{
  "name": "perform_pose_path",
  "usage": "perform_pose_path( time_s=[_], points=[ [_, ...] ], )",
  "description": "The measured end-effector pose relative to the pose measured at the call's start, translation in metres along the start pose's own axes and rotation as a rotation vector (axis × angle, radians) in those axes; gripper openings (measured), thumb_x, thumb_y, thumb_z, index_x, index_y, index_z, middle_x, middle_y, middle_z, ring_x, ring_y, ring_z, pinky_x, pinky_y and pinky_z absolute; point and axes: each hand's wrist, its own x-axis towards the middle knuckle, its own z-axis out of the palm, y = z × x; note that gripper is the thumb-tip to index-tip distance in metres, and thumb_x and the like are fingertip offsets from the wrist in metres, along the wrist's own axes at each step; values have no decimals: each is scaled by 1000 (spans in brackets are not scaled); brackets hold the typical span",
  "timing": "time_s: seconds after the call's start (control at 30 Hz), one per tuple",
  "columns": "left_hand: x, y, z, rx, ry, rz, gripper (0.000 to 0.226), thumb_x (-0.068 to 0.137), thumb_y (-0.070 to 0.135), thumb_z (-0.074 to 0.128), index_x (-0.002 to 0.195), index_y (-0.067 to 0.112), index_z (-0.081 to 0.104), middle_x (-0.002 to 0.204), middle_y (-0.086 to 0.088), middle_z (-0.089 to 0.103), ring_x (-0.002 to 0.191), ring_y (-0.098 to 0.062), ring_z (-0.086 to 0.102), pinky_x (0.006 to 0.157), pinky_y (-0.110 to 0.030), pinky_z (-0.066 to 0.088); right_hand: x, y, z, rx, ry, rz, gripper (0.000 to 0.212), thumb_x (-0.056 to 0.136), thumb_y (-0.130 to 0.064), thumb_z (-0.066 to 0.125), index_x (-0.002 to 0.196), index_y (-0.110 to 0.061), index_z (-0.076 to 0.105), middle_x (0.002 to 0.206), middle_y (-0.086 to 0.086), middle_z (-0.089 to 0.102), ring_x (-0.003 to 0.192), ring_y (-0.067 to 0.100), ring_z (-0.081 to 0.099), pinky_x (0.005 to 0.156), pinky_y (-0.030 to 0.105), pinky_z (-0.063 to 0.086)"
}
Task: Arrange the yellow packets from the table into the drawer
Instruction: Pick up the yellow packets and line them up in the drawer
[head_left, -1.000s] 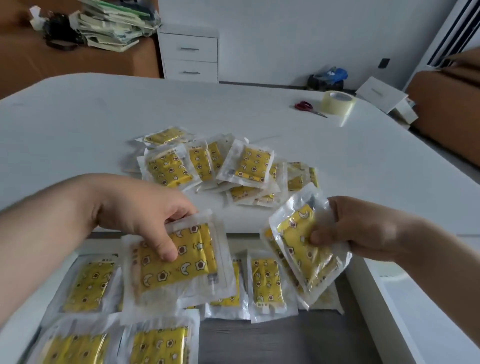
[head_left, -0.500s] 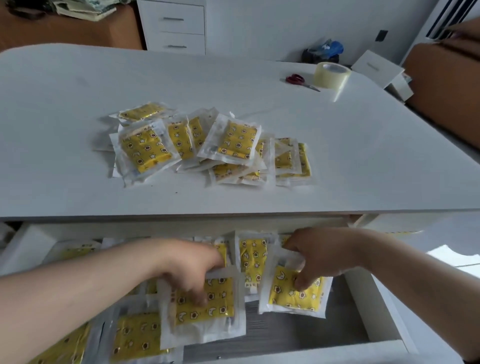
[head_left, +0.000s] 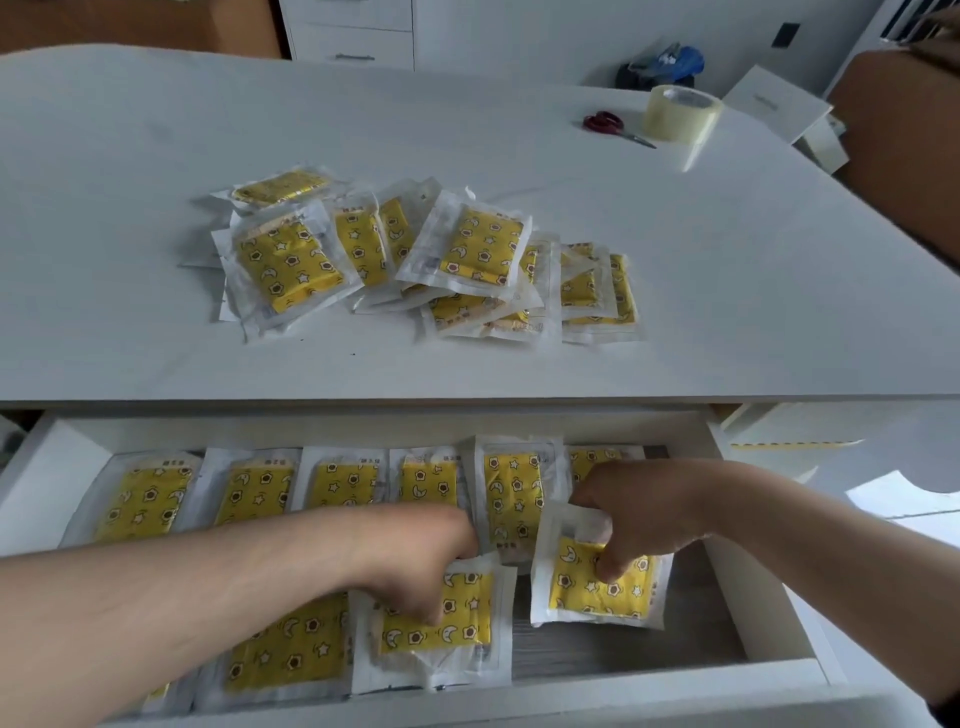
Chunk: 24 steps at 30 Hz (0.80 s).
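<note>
In the open drawer (head_left: 571, 682), a back row (head_left: 343, 483) of six packets runs wall to wall. In front of it the left hand (head_left: 415, 561) clasps a middle packet (head_left: 447, 623) and the right hand (head_left: 639, 514) pinches a right packet (head_left: 587, 592), with bare grey floor (head_left: 649, 649) beside the right wall. The wrapper print is too blurred to read, and a loose pile (head_left: 478, 249) lies on the table (head_left: 727, 312), back from its near edge.

At the front of the open drawer (head_left: 623, 682), the left hand (head_left: 415, 561) holds a yellow packet (head_left: 467, 616) and the right hand (head_left: 641, 514) pinches a second packet (head_left: 582, 590). Beyond the drawer, a heap of packets (head_left: 483, 249) lies on the table (head_left: 737, 291).
</note>
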Motion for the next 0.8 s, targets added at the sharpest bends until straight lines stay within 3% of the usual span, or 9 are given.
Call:
perform_pose_path(
  time_s=[0.17, 0.33, 0.53, 0.7, 0.8],
  points=[
    [2, -3, 0, 48, 71, 46, 20, 89, 22, 62, 106, 13, 64, 84, -1, 58, 62, -14, 50, 54, -28, 43, 2, -5, 5, 17, -28, -31, 42, 79, -38, 77, 115, -22, 61, 102, -8, 65, 92, 13, 60, 75, 22, 46],
    [0, -1, 1, 190, 151, 51, 2, 86, 14, 62, 85, 12, 61, 72, -1, 50, 60, -15, 45, 50, -28, 38, 7, -9, 19, 55, -58, -92, 42, 79, -35, 78, 116, -21, 65, 110, -6, 69, 99, 15, 62, 82, 22, 47],
    [3, -2, 2, 198, 182, 43, 8, 82, 7, 58, 85, 13, 63, 74, -3, 54, 61, -17, 48, 49, -30, 39, 7, -11, 30, -21, 0, -89, 59, 82, -42, 73, 134, -21, 55, 121, -8, 55, 112, 16, 54, 97, 27, 44],
    [4, -3, 0, 190, 187, 27, 16, 80, -2, 52, 81, 11, 62, 70, -3, 52, 58, -16, 45, 48, -29, 38, 4, -13, 25, -63, 92, -152, 43, 93, -42, 60, 132, -26, 58, 129, -9, 59, 113, 11, 56, 98, 25, 44],
    [7, -5, 1, 212, 229, 26, 14, 82, 2, 57, 82, 14, 64, 79, -3, 61, 69, -18, 57, 56, -31, 48, 5, -15, 25, -101, 133, -174, 42, 92, -41, 61, 131, -26, 59, 129, -10, 58, 111, 7, 53, 98, 25, 42]
  ],
)
